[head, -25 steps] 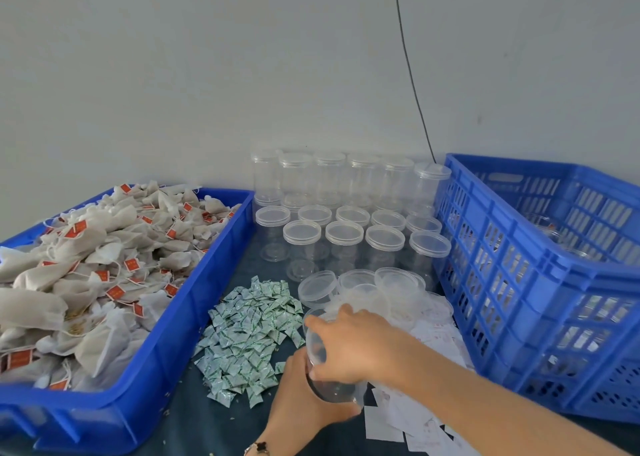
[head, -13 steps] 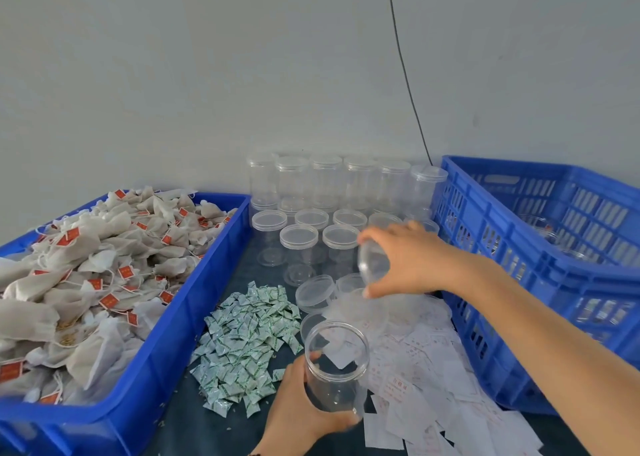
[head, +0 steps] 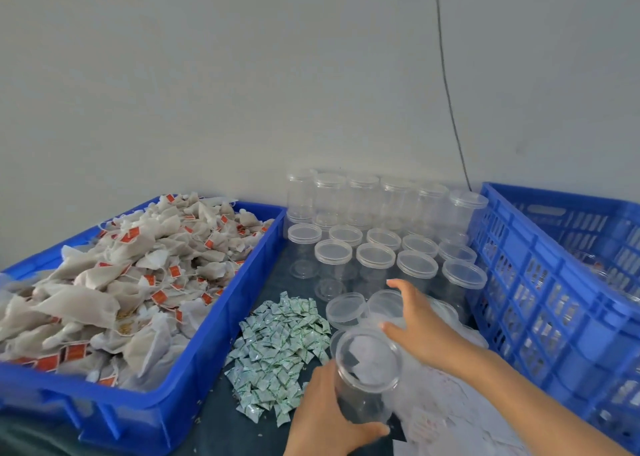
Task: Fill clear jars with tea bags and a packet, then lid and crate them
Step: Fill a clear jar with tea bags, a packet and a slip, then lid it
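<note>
One jar [head: 367,369] between both hands [head: 325,417].

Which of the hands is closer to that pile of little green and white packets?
Left. The left hand grips the open jar right beside the packet pile, almost touching its near edge. The right hand hovers farther right, over the loose lids.

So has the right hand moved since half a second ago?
Yes. The right hand has dropped back from the rows of lidded jars toward the open jar the left hand grips.
</note>
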Action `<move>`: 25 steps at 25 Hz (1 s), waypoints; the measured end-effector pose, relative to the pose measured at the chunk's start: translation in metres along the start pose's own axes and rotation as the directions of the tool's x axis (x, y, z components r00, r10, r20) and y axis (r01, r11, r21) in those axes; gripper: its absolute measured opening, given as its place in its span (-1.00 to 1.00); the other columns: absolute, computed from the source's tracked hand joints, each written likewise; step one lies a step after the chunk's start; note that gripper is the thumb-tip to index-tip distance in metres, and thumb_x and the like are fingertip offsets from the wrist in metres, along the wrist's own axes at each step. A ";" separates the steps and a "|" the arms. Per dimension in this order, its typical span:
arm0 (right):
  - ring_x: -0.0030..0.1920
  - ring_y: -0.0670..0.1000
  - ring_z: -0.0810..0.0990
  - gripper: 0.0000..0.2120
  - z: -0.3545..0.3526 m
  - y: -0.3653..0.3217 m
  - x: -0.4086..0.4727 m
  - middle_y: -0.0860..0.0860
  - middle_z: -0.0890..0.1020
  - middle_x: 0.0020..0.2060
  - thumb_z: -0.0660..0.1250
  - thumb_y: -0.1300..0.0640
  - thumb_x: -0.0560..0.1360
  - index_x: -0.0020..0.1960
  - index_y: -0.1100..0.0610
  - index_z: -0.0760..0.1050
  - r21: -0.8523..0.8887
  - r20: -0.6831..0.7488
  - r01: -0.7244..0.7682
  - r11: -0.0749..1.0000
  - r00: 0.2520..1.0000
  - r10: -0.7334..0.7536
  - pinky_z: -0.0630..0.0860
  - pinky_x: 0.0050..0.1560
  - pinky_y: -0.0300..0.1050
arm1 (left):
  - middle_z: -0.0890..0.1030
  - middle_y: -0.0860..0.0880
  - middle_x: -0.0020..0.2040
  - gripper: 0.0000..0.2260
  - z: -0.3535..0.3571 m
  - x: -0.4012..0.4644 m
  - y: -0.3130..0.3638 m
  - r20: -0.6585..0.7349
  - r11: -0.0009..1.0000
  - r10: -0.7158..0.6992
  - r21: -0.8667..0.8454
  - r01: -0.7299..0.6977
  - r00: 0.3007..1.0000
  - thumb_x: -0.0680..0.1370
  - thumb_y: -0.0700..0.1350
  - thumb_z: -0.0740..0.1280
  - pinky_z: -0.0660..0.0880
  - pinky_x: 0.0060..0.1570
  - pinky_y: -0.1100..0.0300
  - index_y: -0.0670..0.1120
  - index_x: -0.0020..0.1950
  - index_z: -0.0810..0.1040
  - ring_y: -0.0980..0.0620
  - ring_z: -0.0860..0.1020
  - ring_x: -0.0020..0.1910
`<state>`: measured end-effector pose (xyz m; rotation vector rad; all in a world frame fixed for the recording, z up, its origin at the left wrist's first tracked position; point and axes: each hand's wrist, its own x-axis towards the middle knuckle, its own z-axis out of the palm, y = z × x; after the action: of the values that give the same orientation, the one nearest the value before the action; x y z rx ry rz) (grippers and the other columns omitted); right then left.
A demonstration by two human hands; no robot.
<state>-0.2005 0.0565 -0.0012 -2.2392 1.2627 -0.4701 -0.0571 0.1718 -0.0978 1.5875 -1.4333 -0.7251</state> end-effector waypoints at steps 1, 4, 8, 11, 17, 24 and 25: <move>0.31 -0.02 0.37 -0.48 0.000 -0.012 0.001 -0.02 0.23 0.41 0.26 0.03 0.54 0.42 -0.05 0.14 -0.008 -0.012 0.022 1.000 1.000 -0.022 0.33 0.24 -0.14 | 0.50 0.37 0.08 -0.23 -0.008 0.001 0.000 -0.030 1.000 0.004 0.021 -0.004 1.000 0.06 0.28 0.57 0.50 -0.05 0.39 0.49 0.16 0.25 0.44 0.48 0.02; 0.03 -0.09 0.55 -0.83 0.002 -0.051 0.007 -0.09 0.57 0.12 0.15 0.04 0.59 0.15 -0.07 0.45 -0.043 -0.076 0.075 0.996 0.994 -0.078 0.46 0.11 -0.11 | 0.36 0.39 0.21 -0.12 -0.047 0.010 0.005 -0.059 0.994 0.039 0.108 -0.032 0.997 0.11 0.28 0.54 0.45 -0.03 0.42 0.56 0.21 0.02 0.41 0.45 0.08; -0.06 -0.06 0.60 -0.84 0.014 -0.100 0.031 -0.04 0.64 -0.02 0.16 0.12 0.59 0.06 0.02 0.51 -0.061 -0.077 0.144 0.988 0.986 -0.149 0.52 0.07 -0.04 | 0.24 0.17 0.41 0.02 -0.110 0.031 0.011 -0.025 0.964 0.057 0.260 -0.049 0.998 0.19 0.29 0.50 0.43 0.05 0.30 0.23 0.47 -0.04 0.20 0.40 0.20; -0.12 0.02 0.62 -0.79 0.021 -0.126 0.057 0.02 0.63 -0.07 0.12 0.16 0.59 0.12 0.08 0.51 -0.056 -0.079 0.129 0.990 0.988 -0.133 0.55 0.03 0.05 | 0.35 0.14 0.35 -0.04 -0.157 0.046 0.013 0.114 0.941 0.020 0.334 -0.057 0.993 0.18 0.39 0.47 0.46 0.16 0.16 0.10 0.43 0.12 0.16 0.42 0.21; -0.17 0.04 0.64 -0.70 0.040 -0.146 0.087 0.07 0.66 -0.07 0.12 0.25 0.55 0.15 0.13 0.57 -0.101 -0.049 0.083 0.991 0.995 -0.089 0.59 -0.02 0.04 | 0.44 0.10 0.24 0.00 -0.190 0.066 -0.008 0.210 0.987 0.033 0.149 -0.065 0.977 0.25 0.23 0.56 0.47 0.23 0.14 0.20 0.50 -0.01 0.14 0.48 0.21; -0.23 0.05 0.62 -0.73 0.045 -0.188 0.142 0.07 0.66 -0.26 0.16 0.12 0.56 -0.08 0.22 0.60 -0.149 -0.101 0.235 0.960 0.963 -0.251 0.51 -0.23 -0.06 | 0.46 0.39 0.13 -0.05 -0.182 0.063 -0.028 -0.113 0.998 0.062 0.028 -0.059 0.992 0.07 0.38 0.53 0.47 0.12 0.38 0.41 0.32 0.07 0.39 0.46 0.14; -0.28 -0.03 0.60 -0.75 0.044 -0.194 0.156 -0.01 0.64 -0.31 0.17 0.11 0.57 -0.11 0.17 0.59 -0.038 -0.074 0.228 0.973 0.970 -0.230 0.49 -0.31 -0.16 | 0.43 0.48 0.11 -0.13 -0.183 0.061 -0.027 -0.169 0.996 0.081 0.040 -0.075 0.982 0.08 0.38 0.52 0.43 0.03 0.51 0.53 0.21 0.04 0.47 0.44 0.11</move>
<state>0.0342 0.0169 0.0853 -2.4253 1.0583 -0.6338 0.1241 0.1503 -0.0286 1.5700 -1.3797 -0.5084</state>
